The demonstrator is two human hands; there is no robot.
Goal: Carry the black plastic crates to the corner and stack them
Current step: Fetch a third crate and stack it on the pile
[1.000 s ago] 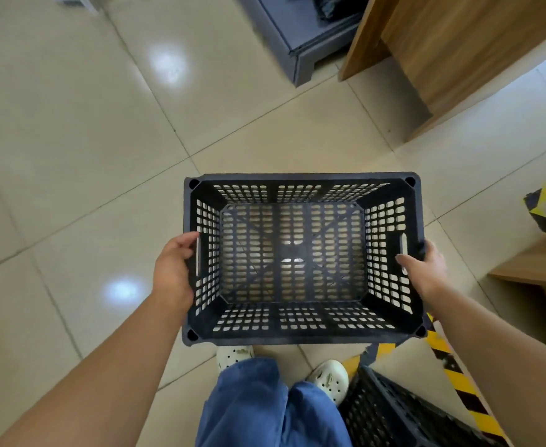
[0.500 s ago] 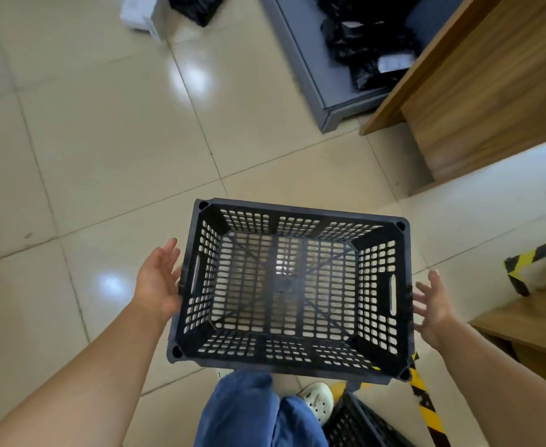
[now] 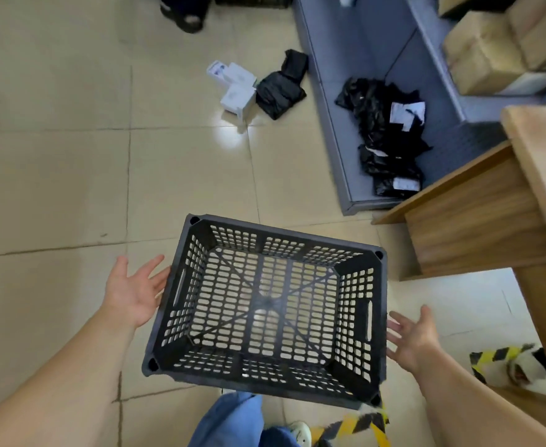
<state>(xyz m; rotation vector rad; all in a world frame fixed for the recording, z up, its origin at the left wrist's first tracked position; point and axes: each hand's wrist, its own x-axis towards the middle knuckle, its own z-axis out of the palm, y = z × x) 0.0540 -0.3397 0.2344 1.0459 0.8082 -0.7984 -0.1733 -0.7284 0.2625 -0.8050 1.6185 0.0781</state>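
A black perforated plastic crate (image 3: 267,312), rectangular with slotted handle openings in its short ends, sits in front of the person with its open top facing the camera and its frame tilted, the left end higher in the picture than the right. The left hand (image 3: 133,290) is spread wide, palm turned toward the crate's left end, its fingertips just beside or perhaps brushing the rim; it grips nothing. The right hand (image 3: 415,340) is likewise open with fingers splayed, close to the crate's right end but with a sliver of floor showing between them, so the crate is held by neither hand. Whether the crate rests on anything cannot be told. Beneath it lies a glossy beige tiled floor (image 3: 72,175), and at the bottom edge show blue denim trouser legs (image 3: 233,421) and a pale shoe (image 3: 299,430) beside yellow-and-black hazard tape (image 3: 355,425). Farther off, black plastic bags (image 3: 387,137) lie on a grey low platform (image 3: 339,59), white small boxes (image 3: 238,88) sit on the tiles next to another black bag (image 3: 279,90), and a wooden desk (image 3: 491,201) stands at the right.
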